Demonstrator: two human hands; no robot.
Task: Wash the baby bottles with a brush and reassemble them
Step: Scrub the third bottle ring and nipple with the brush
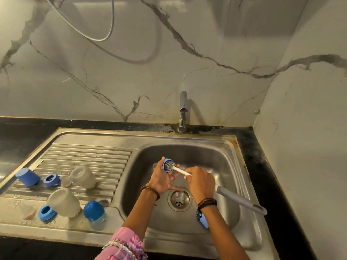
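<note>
Blue bottle ring (166,165) over the sink basin (221,162), gripped in left hand (163,178). Brush (221,190) bristle head pushed into the ring; right hand (201,182) curled round its white shaft, grey handle trailing right. Two clear bottles (83,177), blue caps (27,176) and rings on the drainboard (90,154), left.
</note>
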